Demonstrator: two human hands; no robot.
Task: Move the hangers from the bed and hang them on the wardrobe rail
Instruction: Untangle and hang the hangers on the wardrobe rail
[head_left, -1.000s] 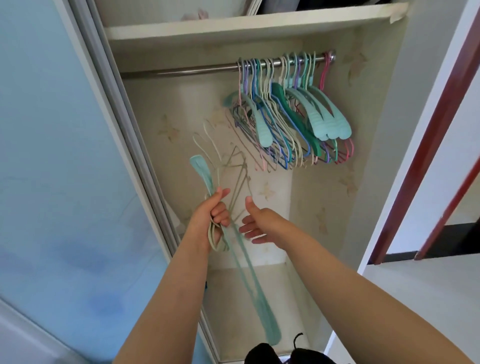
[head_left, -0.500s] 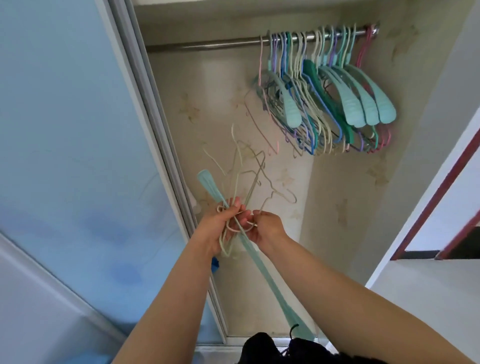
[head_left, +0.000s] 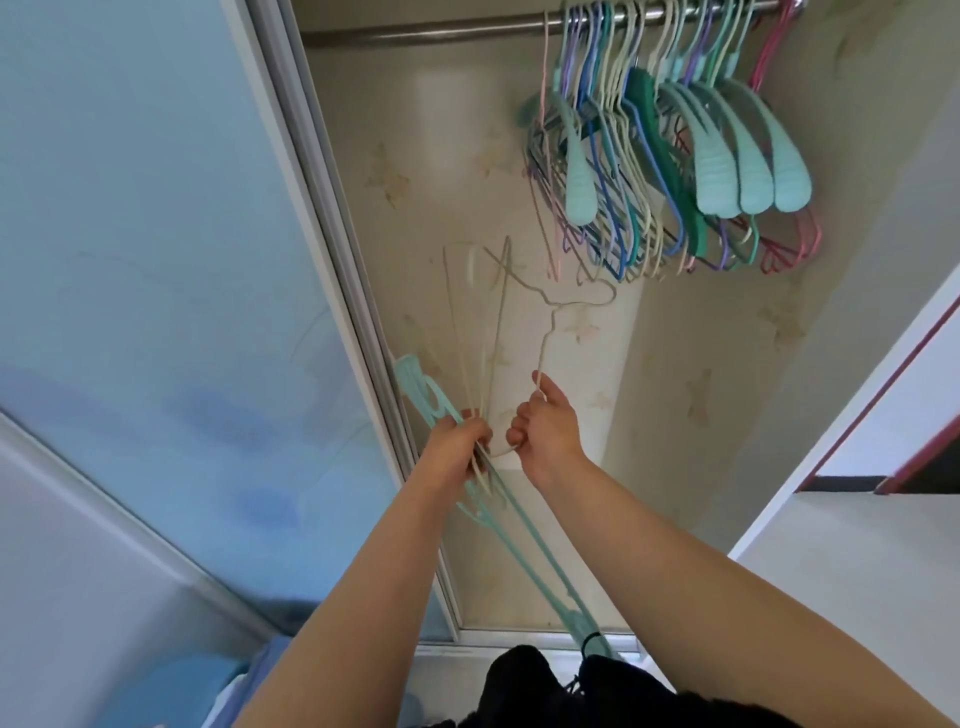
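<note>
My left hand (head_left: 457, 441) grips a bundle of hangers: a long teal plastic hanger (head_left: 524, 525) that slants down to the lower right, and several thin cream wire hangers (head_left: 467, 332) that fan upward. My right hand (head_left: 548, 426), just to the right, pinches one cream wire hanger (head_left: 550, 332) and holds it slightly apart from the bundle. Far above both hands, the metal wardrobe rail (head_left: 415, 35) runs along the top. Several teal, blue, cream, purple and pink hangers (head_left: 670, 145) crowd its right end.
A pale blue sliding door (head_left: 156, 260) with a metal frame (head_left: 332, 249) stands on the left. The wardrobe's stained cream back wall (head_left: 441, 156) is behind the hands. A white wall with dark red trim (head_left: 883, 384) is at the right. Dark fabric (head_left: 545, 686) shows at the bottom.
My right hand has closed on one cream wire hanger and drawn it right, away from the bundle in my left hand. The view has tilted, so the rail sits higher in frame.
</note>
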